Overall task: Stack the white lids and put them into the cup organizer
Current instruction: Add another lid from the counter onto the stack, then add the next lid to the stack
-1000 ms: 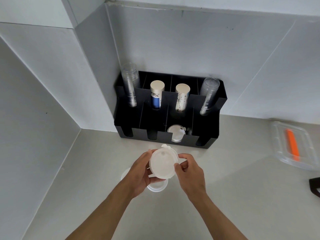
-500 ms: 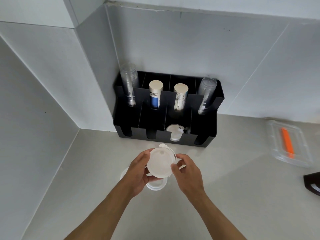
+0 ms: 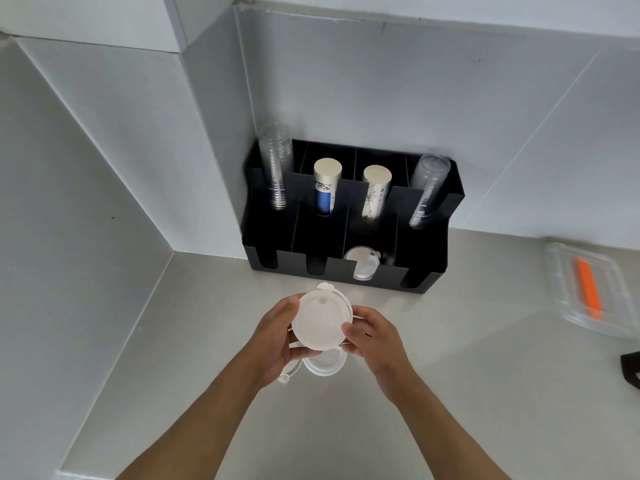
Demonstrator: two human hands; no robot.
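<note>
Both hands hold a stack of white lids (image 3: 320, 320) above the counter, its flat round face tilted toward me. My left hand (image 3: 277, 337) grips its left edge and my right hand (image 3: 372, 336) pinches its right edge. Another white lid (image 3: 325, 365) lies on the counter right under my hands, partly hidden. The black cup organizer (image 3: 426, 258) stands against the wall just beyond. One white lid (image 3: 360, 263) leans in its third front slot from the left.
The organizer's back row holds clear cup stacks (image 3: 275, 171) (image 3: 427, 192) at both ends and two paper cup stacks (image 3: 325, 188) (image 3: 374, 194) between. A clear lidded box (image 3: 568, 296) with an orange item sits at right. A dark object (image 3: 632, 370) pokes in at the right edge. Walls close off the left and back.
The lid stack in my hands has shifted slightly left and turned a little; both hands keep their grip. The view has drifted slightly.
</note>
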